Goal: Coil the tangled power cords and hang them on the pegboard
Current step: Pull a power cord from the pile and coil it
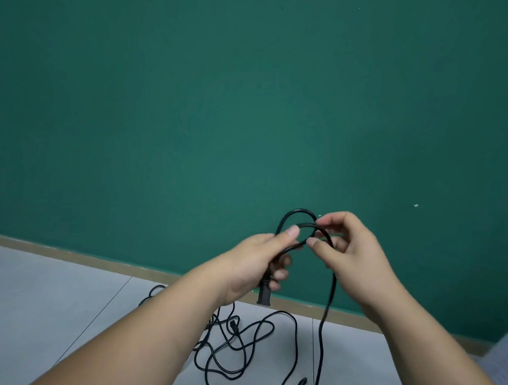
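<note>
1. Nearest, low in the view, the tangled cords (232, 327) lie in loose black loops on the grey floor (44, 298), between the two forearms and mostly under the left one.
2. One free run (327, 305) of the power cord climbs almost straight up from that heap to the right hand (353, 253). The slack still to be gathered therefore lies below and slightly left of that hand, with its long axis near vertical.
3. The right hand pinches this power cord between its thumb and curled fingers, at the right side of a small loop (301, 210).
4. The left hand (260, 259) has its fingers curled round the same cord, thumb laid on top of the strands at the loop's left side. A black plug (264, 295) hangs just below its fist.
5. The hands are close together and level, the loop arching above and between them. I judge this to be the first turns of a coil, and the right hand is the one placed to slide down the run for the next turn (the heap may snag as slack comes up).
6. At the lower right edge a pale perforated panel (505, 360) shows; it may be the pegboard, but too little is visible to tell.
7. Farthest back, a plain green wall (254, 87) meets the floor at a tan skirting board (92, 257).
</note>
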Tool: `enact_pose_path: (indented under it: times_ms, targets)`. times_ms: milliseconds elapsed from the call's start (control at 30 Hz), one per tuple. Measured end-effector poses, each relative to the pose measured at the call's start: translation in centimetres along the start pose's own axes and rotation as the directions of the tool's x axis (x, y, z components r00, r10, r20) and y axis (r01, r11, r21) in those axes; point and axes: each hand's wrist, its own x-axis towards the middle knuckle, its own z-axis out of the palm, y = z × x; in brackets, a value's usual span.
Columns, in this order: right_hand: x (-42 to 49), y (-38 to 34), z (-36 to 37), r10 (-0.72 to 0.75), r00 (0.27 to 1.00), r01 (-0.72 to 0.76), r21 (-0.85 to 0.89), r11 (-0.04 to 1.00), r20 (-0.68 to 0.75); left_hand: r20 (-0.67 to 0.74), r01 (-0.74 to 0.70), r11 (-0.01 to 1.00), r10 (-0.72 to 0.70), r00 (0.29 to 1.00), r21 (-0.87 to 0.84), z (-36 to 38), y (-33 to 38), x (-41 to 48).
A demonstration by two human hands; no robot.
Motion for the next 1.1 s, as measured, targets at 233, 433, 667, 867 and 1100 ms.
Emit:
enact_pose_path:
  times_ms: [233,433,667,867,1100]
  targets:
    - [-0.2,0.8,-0.4,0.123,0.992,-0.124,0.031,0.992,0.031,-0.030,0.019,0.987,-0.024,0.999,-0.163,-1.3,0.9,-0.3]
    - [-0.3,0.0,0.3,-0.057,0.981,0.065,0.038,0.997,-0.183,0.057,0.013,0.998,-0.010,0.998,-0.061,-0.6,0.6,-0.8]
    - [0.0,0.8,1.0,-0.132,0.937,0.070,-0.197,0.978,-0.324,0.216,0.008,1.000,-0.010,0.976,0.013,0.5,0.1,-0.9]
    - [-0.1,1.0,1.3,-0.195,0.961,0.063,-0.534,0.843,-0.195,0.215,-0.056,0.995,0.037,0.976,0.085,0.4,-0.8,-0.4]
    - [-0.2,0.6,2.4,-0.281,0.948,0.116,-0.656,0.745,-0.151,0.031,-0.071,0.992,0.068,0.997,0.108,1.4,-0.4,-0.3]
